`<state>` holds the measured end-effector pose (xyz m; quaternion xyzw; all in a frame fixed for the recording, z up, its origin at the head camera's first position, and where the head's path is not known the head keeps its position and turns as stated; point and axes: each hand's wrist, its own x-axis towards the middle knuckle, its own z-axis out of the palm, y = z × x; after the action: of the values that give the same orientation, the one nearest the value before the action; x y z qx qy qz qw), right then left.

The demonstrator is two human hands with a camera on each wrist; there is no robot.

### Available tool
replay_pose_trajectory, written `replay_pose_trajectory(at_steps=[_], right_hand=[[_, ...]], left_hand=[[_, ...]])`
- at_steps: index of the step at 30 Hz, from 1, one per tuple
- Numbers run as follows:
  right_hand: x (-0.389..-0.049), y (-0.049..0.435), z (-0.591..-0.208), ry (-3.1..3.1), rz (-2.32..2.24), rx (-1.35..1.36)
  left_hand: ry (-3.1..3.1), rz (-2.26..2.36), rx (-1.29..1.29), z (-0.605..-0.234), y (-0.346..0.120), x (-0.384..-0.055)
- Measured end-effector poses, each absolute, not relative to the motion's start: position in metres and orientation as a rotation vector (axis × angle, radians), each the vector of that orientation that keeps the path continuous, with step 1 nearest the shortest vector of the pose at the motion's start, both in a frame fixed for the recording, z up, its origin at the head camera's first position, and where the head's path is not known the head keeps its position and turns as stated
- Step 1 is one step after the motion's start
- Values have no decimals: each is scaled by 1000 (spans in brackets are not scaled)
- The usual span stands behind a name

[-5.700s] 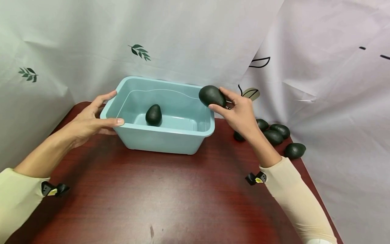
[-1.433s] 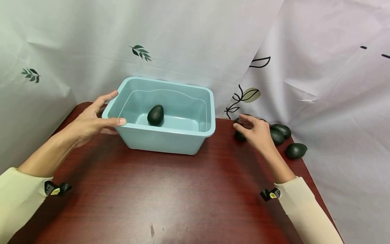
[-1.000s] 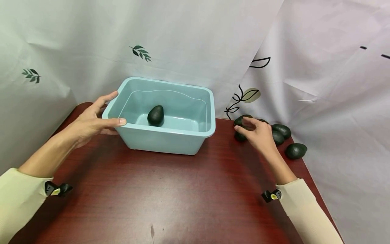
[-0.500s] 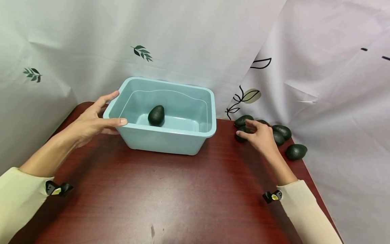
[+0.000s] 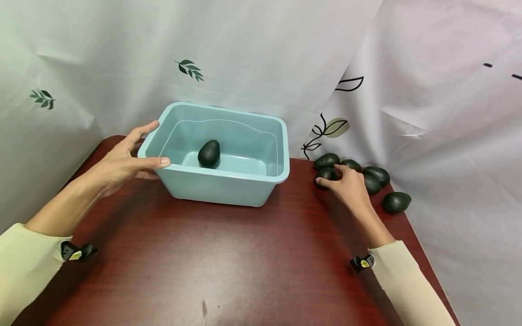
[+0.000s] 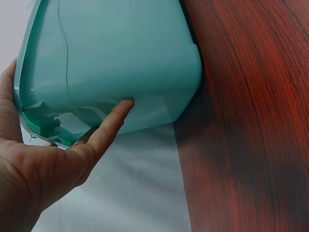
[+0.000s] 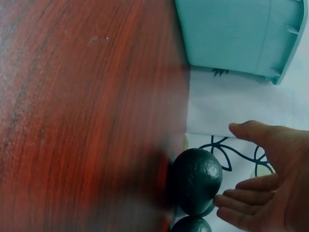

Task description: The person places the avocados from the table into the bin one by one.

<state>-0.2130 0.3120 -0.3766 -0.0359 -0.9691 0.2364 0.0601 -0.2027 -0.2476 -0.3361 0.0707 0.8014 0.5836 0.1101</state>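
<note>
A light blue plastic tub (image 5: 212, 184) stands at the back of the table with one dark green avocado (image 5: 209, 154) lying inside. My left hand (image 5: 122, 160) grips the tub's left end, the thumb lying over the front rim corner; in the left wrist view a finger (image 6: 112, 126) stretches along the outer wall. On the right, my right hand (image 5: 350, 183) reaches over an avocado (image 5: 326, 175), thumb and fingers parted around its near side. In the right wrist view the fingertips of that hand (image 7: 270, 183) come close to the avocado (image 7: 195, 181), with the thumb apart from it.
Several more avocados sit beside the right hand, among them one at the back (image 5: 326, 160), one further right (image 5: 377, 175) and one near the table's right edge (image 5: 396, 202). A pale printed cloth (image 5: 244, 54) hangs close behind the tub. The dark red wooden table (image 5: 228, 262) extends toward me.
The right hand earlier held an avocado above the tub's right rim; now it is among the avocados, having lowered slightly toward the front one. The left hand stays on the tub.
</note>
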Motion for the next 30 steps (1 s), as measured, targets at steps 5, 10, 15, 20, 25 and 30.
replay_pose_trajectory(at_steps=[5,10,15,20,25,30], right_hand=[[-214,310,-380,-2946,687,-171],[-215,307,-382,-2963,699,-240],[-218,306,-386,-2954,708,-304],[-221,306,-393,-2923,701,-329],[-223,306,-399,-2915,696,-373],[-223,307,-400,-2917,717,-381]], left_hand=[[2353,1720,215,-335,-247,-203],[2353,1720,215,-335,-247,-203],[2349,1723,216,-334,-246,-203],[2351,1723,212,-334,-246,-202],[2343,1730,208,-334,-246,-202],[2342,1729,203,-334,-246,-202]])
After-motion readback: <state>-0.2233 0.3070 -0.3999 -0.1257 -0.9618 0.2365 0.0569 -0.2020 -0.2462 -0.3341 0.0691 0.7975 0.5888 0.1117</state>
